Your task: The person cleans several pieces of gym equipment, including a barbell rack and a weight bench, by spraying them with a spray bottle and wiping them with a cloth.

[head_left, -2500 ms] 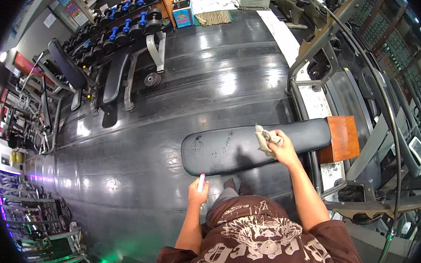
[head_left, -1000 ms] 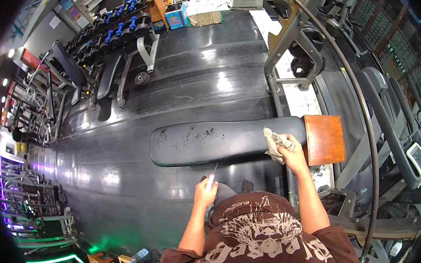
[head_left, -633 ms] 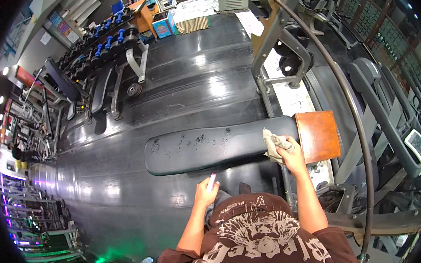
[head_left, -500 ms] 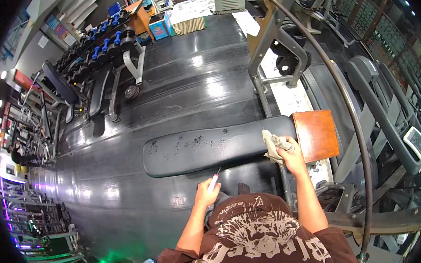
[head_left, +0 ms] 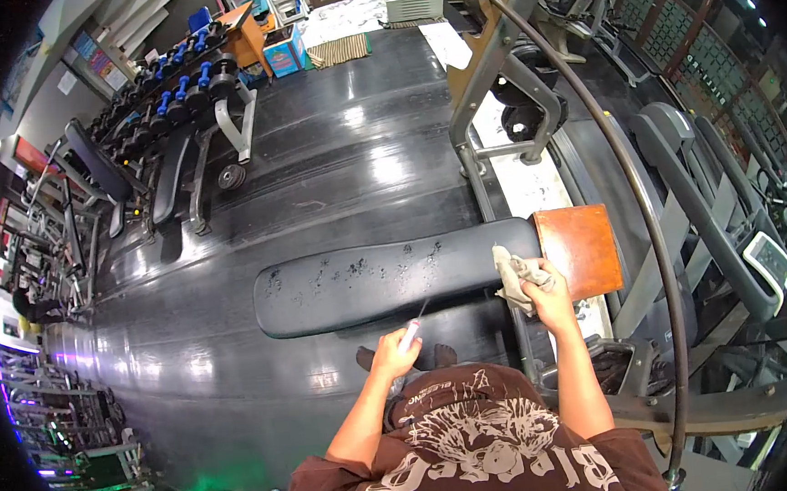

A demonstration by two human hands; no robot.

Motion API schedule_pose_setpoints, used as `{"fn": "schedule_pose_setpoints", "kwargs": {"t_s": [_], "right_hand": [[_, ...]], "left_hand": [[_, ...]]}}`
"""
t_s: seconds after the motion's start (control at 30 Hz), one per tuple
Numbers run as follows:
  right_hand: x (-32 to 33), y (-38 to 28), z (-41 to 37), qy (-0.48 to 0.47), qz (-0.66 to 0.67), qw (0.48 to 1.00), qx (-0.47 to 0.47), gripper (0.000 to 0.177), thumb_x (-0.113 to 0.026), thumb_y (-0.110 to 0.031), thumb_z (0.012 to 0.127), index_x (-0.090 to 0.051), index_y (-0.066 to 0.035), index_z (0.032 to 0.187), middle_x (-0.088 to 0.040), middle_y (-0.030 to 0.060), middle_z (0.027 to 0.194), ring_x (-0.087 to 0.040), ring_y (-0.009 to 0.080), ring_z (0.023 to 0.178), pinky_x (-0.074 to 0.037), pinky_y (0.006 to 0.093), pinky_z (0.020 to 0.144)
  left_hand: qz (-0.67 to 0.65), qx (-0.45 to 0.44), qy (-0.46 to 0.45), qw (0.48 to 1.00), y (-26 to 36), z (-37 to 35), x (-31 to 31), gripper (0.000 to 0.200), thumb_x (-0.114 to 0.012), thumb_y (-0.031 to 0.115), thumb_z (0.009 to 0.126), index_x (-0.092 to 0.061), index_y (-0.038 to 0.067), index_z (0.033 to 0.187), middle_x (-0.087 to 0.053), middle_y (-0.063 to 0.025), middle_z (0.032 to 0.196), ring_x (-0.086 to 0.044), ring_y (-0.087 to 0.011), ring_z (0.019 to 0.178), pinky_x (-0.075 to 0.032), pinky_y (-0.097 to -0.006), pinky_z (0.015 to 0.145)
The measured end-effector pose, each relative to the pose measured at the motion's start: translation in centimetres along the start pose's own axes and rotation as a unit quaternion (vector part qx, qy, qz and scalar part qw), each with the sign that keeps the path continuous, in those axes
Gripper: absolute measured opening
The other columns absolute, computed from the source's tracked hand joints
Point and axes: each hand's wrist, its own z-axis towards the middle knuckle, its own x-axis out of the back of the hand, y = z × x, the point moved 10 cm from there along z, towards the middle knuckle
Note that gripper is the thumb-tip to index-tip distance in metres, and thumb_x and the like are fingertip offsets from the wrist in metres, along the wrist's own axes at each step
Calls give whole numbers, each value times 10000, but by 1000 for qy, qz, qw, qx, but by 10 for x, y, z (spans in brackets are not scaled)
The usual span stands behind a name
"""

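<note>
A black padded bench (head_left: 378, 292) lies across the middle, with wet-looking dark spots scattered over its left and middle part. My left hand (head_left: 394, 355) is wrapped round a small white and pink spray bottle (head_left: 409, 336), just off the bench's near edge. A thin streak rises from the bottle's top toward the bench. In my right hand (head_left: 547, 294) is a crumpled beige cloth (head_left: 513, 278), held over the bench's right end. Beyond that end sits an orange-brown wooden block (head_left: 579, 251).
A curved metal bar (head_left: 629, 156) and a treadmill (head_left: 682, 198) stand on the right. At the back left is a dumbbell rack (head_left: 241, 128), with a weight plate (head_left: 232, 176) on the floor near it.
My left hand with the bottle has moved slightly right and up, nearer the bench. More spots show on the bench's middle. The whole view has shifted a little.
</note>
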Motion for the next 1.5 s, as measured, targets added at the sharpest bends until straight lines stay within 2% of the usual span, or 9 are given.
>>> {"fn": "schedule_pose_setpoints", "kwargs": {"t_s": [0.1,0.2,0.3,0.5,0.8,0.9,1.0,1.4,1.5], "right_hand": [[9,-2,-3,11,-19,1000,0,280,-669,0,873,-611,-8,1147,-683,47,1032,-641,114,933,-519,267,832],[18,-3,-7,25,-38,999,-1,307,-655,2,865,-610,-11,1169,-686,46,1030,-640,117,931,-515,272,837],[26,-2,-9,30,-41,999,7,329,-648,1,859,-609,-9,1185,-689,48,1035,-640,119,937,-513,275,844],[35,-11,-14,48,-50,998,9,291,-687,-25,859,-624,-14,1143,-678,35,1022,-627,108,936,-505,264,847],[46,-13,-19,64,-28,998,-2,319,-673,-11,848,-626,-5,1163,-685,51,1042,-639,119,946,-511,275,862],[50,-10,-20,70,-29,997,-5,332,-665,-5,846,-624,0,1176,-689,58,1051,-643,123,954,-512,278,870],[54,-4,-21,77,-25,997,-13,338,-663,-2,845,-624,2,1181,-690,61,1058,-644,125,960,-512,279,873],[60,2,-21,89,-11,996,-8,314,-660,12,857,-619,-2,1169,-683,46,1050,-634,120,963,-502,272,879],[50,9,-15,77,2,997,-14,308,-655,13,858,-617,-1,1163,-680,48,1051,-631,123,971,-499,272,881]], "left_hand": [[36,-23,25,999,24,2,3,281,-693,298,842,-685,25,906,-668,-211,744,-677,-393,715,-513,-449,678],[24,-8,-20,999,12,16,-15,293,-695,300,841,-700,33,963,-680,-212,772,-681,-390,726,-514,-448,686],[-7,-17,-14,1000,21,26,-23,279,-696,293,839,-691,29,928,-673,-211,758,-685,-378,726,-513,-452,687],[-6,-52,-74,996,46,47,-43,267,-692,282,834,-652,20,866,-662,-211,744,-675,-395,726,-510,-454,678],[32,-84,-86,992,87,61,-50,267,-690,287,834,-661,27,890,-670,-227,776,-675,-411,752,-515,-471,702],[21,-168,-53,984,109,64,-52,289,-692,290,869,-611,21,800,-597,-154,615,-607,-251,554,-469,-417,572],[6,-101,-90,991,113,67,-60,252,-688,276,837,-667,29,882,-665,-226,755,-673,-408,717,-513,-468,677],[25,-150,-80,985,108,71,-68,275,-697,290,840,-648,20,866,-665,-227,756,-669,-414,710,-505,-476,657],[1,-107,-59,993,84,68,-55,289,-710,295,845,-628,20,883,-639,-216,721,-682,-365,700,-505,-463,656]]}}
